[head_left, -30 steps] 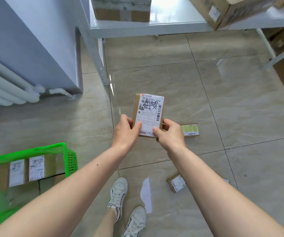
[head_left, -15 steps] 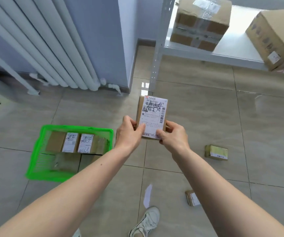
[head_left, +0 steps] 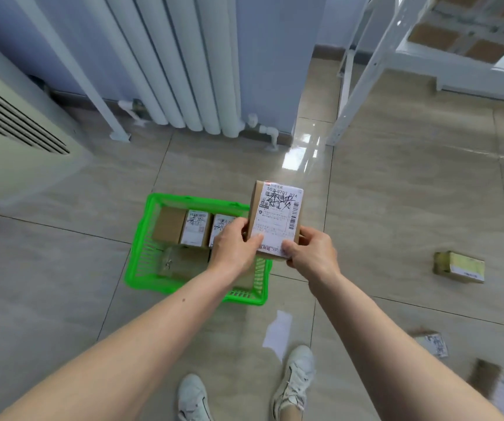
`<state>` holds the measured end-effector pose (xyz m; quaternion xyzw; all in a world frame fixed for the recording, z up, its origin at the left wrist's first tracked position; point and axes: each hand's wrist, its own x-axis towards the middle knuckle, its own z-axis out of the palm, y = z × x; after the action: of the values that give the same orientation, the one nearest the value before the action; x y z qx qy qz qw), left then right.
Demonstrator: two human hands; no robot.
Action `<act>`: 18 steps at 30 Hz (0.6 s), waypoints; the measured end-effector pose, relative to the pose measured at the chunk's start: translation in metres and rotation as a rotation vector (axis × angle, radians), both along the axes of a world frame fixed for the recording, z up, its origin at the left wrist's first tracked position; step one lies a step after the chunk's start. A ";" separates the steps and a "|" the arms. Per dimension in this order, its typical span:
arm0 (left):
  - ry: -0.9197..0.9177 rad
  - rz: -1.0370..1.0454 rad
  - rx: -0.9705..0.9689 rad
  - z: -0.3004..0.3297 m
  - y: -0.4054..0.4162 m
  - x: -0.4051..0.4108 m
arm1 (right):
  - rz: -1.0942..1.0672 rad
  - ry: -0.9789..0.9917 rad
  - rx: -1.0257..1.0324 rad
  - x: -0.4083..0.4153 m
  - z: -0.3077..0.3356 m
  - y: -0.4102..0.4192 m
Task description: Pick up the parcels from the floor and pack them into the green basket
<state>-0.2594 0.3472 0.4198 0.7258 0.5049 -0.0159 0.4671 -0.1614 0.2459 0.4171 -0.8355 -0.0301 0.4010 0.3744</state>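
Note:
A small cardboard parcel [head_left: 278, 217] with a white shipping label is held up in front of me, over the right side of the green basket [head_left: 141, 253]. My left hand [head_left: 235, 246] grips its lower left edge and my right hand [head_left: 309, 253] grips its lower right corner. The basket stands on the floor and holds several cardboard parcels [head_left: 194, 229]. On the floor to the right lie a yellow-labelled parcel [head_left: 460, 267] and two more parcels [head_left: 429, 343], [head_left: 493, 382] near my right forearm.
A white radiator [head_left: 190, 71] stands against the blue wall behind the basket. A beige appliance [head_left: 10, 138] is at the left. A white shelf rack [head_left: 363, 65] with boxes rises at the upper right. A paper scrap [head_left: 278, 331] lies near my shoes [head_left: 293, 381].
My view has turned left and both hands have carried the parcel toward the basket. The basket now sits directly under my left hand.

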 end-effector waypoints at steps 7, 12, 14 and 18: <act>0.114 -0.061 -0.023 -0.084 0.015 -0.019 | 0.028 0.015 -0.113 -0.025 -0.077 0.022; 0.073 -0.033 -0.060 -0.155 0.021 -0.026 | 0.064 -0.044 -0.155 -0.029 -0.148 0.036; 0.039 -0.061 -0.067 -0.190 0.025 -0.030 | 0.064 -0.068 -0.163 -0.032 -0.176 0.040; 0.034 -0.150 -0.070 -0.257 0.038 -0.033 | 0.097 -0.134 -0.125 -0.043 -0.233 0.044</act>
<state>-0.2926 0.3854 0.1629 0.7445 0.4561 -0.0806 0.4809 -0.2047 0.2894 0.1844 -0.8797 -0.0705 0.3629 0.2990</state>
